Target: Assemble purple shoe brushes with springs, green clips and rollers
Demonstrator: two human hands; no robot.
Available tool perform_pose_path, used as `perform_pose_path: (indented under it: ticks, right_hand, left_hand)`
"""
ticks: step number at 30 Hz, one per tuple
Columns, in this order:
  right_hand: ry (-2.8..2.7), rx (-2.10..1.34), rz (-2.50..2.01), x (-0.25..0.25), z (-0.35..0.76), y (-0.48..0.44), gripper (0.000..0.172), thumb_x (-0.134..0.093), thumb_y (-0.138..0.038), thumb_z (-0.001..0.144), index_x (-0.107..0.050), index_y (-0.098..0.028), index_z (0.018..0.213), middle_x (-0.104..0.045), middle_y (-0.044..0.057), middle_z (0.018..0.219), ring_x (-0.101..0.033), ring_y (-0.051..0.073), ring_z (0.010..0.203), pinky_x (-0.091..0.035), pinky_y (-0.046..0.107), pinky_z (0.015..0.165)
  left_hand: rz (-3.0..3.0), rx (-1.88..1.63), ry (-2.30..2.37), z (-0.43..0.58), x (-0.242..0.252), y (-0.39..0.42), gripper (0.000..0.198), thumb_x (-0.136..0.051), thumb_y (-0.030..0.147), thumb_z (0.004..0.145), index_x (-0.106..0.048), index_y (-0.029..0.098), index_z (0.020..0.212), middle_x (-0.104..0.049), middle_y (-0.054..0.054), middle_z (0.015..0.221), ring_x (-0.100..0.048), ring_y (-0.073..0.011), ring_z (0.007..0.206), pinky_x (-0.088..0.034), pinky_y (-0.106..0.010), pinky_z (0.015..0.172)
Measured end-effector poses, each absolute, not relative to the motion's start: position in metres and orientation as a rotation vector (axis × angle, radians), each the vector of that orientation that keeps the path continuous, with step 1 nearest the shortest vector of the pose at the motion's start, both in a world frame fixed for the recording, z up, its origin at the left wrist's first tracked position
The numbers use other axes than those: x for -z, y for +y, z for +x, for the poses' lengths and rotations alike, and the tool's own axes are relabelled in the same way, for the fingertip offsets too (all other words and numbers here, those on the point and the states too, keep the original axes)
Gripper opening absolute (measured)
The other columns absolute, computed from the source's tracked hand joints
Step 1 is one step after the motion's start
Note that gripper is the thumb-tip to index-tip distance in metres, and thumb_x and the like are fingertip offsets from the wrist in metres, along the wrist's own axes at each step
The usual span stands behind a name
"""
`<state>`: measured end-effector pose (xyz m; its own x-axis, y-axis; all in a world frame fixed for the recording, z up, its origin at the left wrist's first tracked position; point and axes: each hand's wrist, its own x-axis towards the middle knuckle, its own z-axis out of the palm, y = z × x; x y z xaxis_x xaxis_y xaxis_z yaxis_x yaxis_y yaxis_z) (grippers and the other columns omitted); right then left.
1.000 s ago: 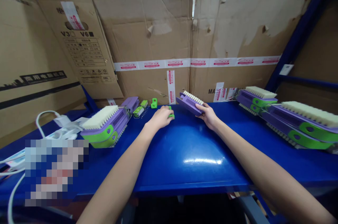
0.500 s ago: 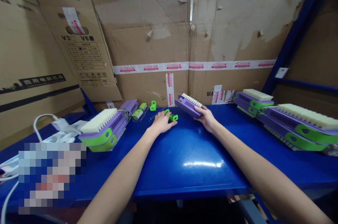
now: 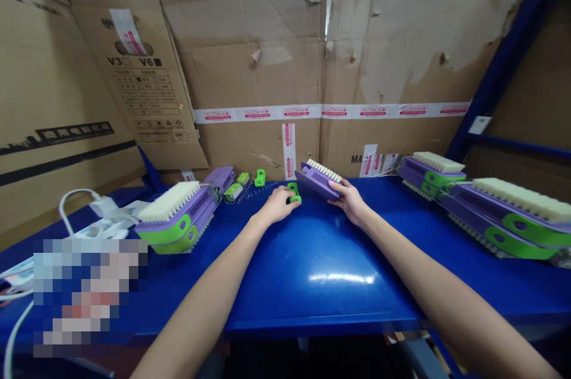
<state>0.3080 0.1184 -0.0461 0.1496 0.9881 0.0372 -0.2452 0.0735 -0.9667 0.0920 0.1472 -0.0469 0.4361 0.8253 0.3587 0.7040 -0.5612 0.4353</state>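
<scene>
My right hand (image 3: 350,200) grips a purple brush body (image 3: 317,178) with white bristles, held tilted just above the blue table (image 3: 312,266). My left hand (image 3: 276,204) is closed on a small green plastic clip (image 3: 294,192), holding it close to the left end of that brush. Another green clip (image 3: 260,177) and a few purple and green parts (image 3: 232,185) lie on the table behind my left hand.
A stack of finished purple-and-green brushes (image 3: 172,218) lies at the left, and a long row of them (image 3: 486,206) at the right. White cables (image 3: 84,212) trail at the far left. Cardboard sheets (image 3: 312,58) wall off the back. A blue rack post (image 3: 499,63) stands at the right.
My left hand has lifted the green clip off the table and brought it right, up to the brush end. My right hand has kept the brush nearly still.
</scene>
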Motion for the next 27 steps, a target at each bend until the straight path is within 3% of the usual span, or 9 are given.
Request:
perform_pose_path:
  ticks: [3,9,12,16,19,21,24,27]
  right_hand:
    - [-0.974,-1.17,-1.046,0.046,0.308,0.118,0.04,-0.07,-0.034,0.068,-0.058,-0.025,0.105,-0.065,0.004,0.111,-0.062,0.019,0.09,-0.052,0.028,0.067]
    - [-0.986,-1.16,-1.055,0.046,0.307,0.117,0.039,-0.069,-0.034,0.069,-0.057,-0.025,0.105,-0.066,0.004,0.109,-0.063,0.019,0.089,-0.051,0.027,0.066]
    - [-0.975,-1.166,-1.052,0.047,0.307,0.118,0.04,-0.069,-0.033,0.068,-0.058,-0.024,0.106,-0.066,0.005,0.108,-0.063,0.019,0.087,-0.051,0.027,0.065]
    - [-0.978,-1.174,-1.039,0.047,0.307,0.118,0.041,-0.07,-0.032,0.067,-0.058,-0.024,0.105,-0.066,0.005,0.108,-0.063,0.019,0.088,-0.051,0.027,0.064]
    - [-0.982,-1.179,-1.029,0.047,0.307,0.118,0.042,-0.071,-0.033,0.066,-0.057,-0.024,0.105,-0.065,0.004,0.109,-0.063,0.02,0.089,-0.051,0.027,0.064]
    - [-0.985,-1.183,-1.02,0.048,0.306,0.118,0.042,-0.071,-0.034,0.066,-0.057,-0.025,0.105,-0.065,0.004,0.11,-0.063,0.02,0.09,-0.052,0.027,0.065]
    - [-0.989,-1.186,-1.018,0.048,0.306,0.118,0.044,-0.072,-0.034,0.065,-0.056,-0.026,0.105,-0.064,0.003,0.111,-0.062,0.02,0.093,-0.054,0.028,0.067]
    - [-1.012,-1.189,-1.011,0.048,0.306,0.116,0.045,-0.073,-0.033,0.065,-0.056,-0.027,0.106,-0.062,0.004,0.112,-0.061,0.021,0.097,-0.055,0.031,0.069]
  left_hand:
    - [2.472,-0.766,1.244,0.091,0.044,0.147,0.02,-0.059,0.036,0.079,-0.066,0.018,0.072,-0.064,-0.006,0.088,-0.057,-0.0234,0.099,-0.042,-0.034,0.093]
    - [2.31,-0.897,1.308,0.09,0.046,0.148,0.019,-0.067,0.037,0.072,-0.063,0.019,0.067,-0.056,-0.008,0.102,-0.049,-0.0242,0.113,-0.038,-0.035,0.101]
    - [2.251,-0.919,1.322,0.089,0.047,0.15,0.024,-0.068,0.037,0.07,-0.056,0.018,0.061,-0.056,-0.007,0.099,-0.047,-0.0254,0.114,-0.039,-0.036,0.098]
    - [2.277,-0.823,1.237,0.087,0.045,0.152,0.033,-0.066,0.043,0.069,-0.05,0.018,0.057,-0.057,-0.003,0.078,-0.057,-0.0234,0.092,-0.044,-0.036,0.085]
    - [2.186,-0.845,1.35,0.085,0.045,0.153,0.035,-0.07,0.048,0.065,-0.053,0.018,0.071,-0.059,-0.003,0.079,-0.059,-0.0216,0.081,-0.046,-0.034,0.076]
    - [2.056,-0.918,1.439,0.084,0.046,0.154,0.048,-0.073,0.05,0.061,-0.052,0.018,0.089,-0.062,-0.005,0.086,-0.061,-0.0218,0.082,-0.047,-0.033,0.074]
    - [1.865,-1.077,1.45,0.082,0.044,0.155,0.072,-0.077,0.052,0.057,-0.045,0.017,0.11,-0.062,-0.014,0.107,-0.062,-0.0224,0.092,-0.047,-0.033,0.079]
    - [1.756,-1.196,1.403,0.079,0.04,0.157,0.078,-0.077,0.053,0.058,-0.043,0.015,0.117,-0.054,-0.021,0.124,-0.058,-0.0249,0.108,-0.046,-0.035,0.089]
